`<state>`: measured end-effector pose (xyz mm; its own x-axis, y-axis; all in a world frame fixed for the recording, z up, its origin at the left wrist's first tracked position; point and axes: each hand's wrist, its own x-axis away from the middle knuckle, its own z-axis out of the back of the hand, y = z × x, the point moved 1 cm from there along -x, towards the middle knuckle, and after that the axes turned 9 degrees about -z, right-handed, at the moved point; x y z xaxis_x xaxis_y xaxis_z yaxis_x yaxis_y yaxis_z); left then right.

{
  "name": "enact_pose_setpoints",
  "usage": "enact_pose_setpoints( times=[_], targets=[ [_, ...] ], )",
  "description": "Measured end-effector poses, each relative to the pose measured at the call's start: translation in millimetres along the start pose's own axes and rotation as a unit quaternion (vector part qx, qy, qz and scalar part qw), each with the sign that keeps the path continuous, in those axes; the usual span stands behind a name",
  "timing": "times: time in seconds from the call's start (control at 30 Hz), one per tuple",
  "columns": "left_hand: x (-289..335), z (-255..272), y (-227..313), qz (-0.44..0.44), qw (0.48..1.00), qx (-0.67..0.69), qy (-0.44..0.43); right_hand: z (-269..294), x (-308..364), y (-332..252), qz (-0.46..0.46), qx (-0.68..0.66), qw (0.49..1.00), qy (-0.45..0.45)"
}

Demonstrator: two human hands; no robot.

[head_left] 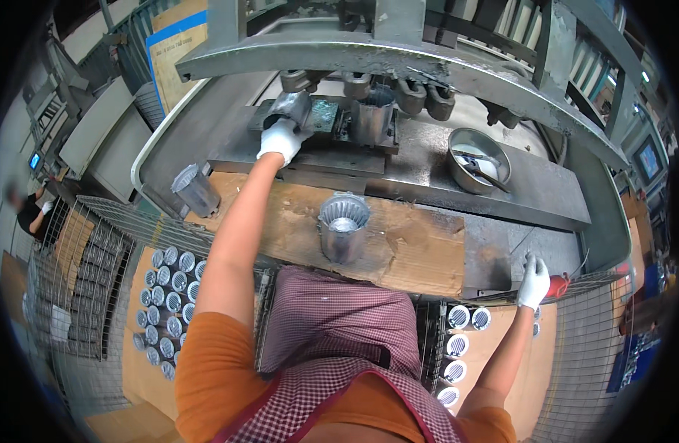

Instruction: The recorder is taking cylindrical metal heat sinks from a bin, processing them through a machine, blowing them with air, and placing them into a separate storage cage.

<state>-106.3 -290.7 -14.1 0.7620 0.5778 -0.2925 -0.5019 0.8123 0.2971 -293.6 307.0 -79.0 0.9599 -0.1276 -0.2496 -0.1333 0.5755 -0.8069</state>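
My left hand (pixel 282 142), in a white glove, is closed on a tilted grey metal cylinder (pixel 291 109) at the left block of the press bed. To its right, a ribbed metal housing (pixel 371 122) stands upright on the fixture. On the cardboard strip in front of me stands another ribbed, open-topped housing (pixel 344 229), and a third one (pixel 195 190) leans at the strip's left end. My right hand (pixel 533 282), also gloved, is low at the right with its fingers stretched away from me and nothing visible in them. A red object (pixel 557 286) is beside it.
A steel bowl (pixel 479 161) with a dark-handled brush-like tool sits on the bed's right. The machine's heavy beam (pixel 317 55) hangs overhead. Wire cages at both sides hold finned metal cylinders (pixel 173 301) on cardboard. Another person (pixel 33 214) works at far left.
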Motion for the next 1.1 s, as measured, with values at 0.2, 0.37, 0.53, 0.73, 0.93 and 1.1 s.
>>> enact_pose_setpoints(
  times=[0.2, 0.37, 0.53, 0.73, 0.93, 1.1],
  targets=[
    [18.3, 4.5, 16.4, -0.014, 0.991, -0.087, 0.105, -4.1, -11.5, 17.6, 0.063, 0.039, 0.995, 0.060],
    [100.7, -27.3, 31.0, 0.011, 0.943, 0.221, 0.248, 35.5, 12.6, -4.6, 0.232, 0.016, 0.926, 0.297],
    [187.5, -82.7, 90.7, -0.140, 0.868, 0.449, 0.157, 22.6, -2.9, 66.9, -0.016, -0.101, 0.975, 0.200],
    [164.3, -7.8, 162.0, -0.228, 0.970, 0.035, -0.080, 39.4, 45.0, -17.8, 0.091, -0.175, 0.980, 0.003],
    [160.5, -33.1, 183.7, -0.283, 0.955, -0.026, -0.089, -46.5, 158.5, -64.8, -0.003, 0.037, 0.923, -0.383],
    [170.2, -28.2, 169.2, -0.264, 0.963, 0.047, -0.007, -78.0, 163.6, -87.0, -0.034, -0.003, 0.905, -0.424]
  ],
)
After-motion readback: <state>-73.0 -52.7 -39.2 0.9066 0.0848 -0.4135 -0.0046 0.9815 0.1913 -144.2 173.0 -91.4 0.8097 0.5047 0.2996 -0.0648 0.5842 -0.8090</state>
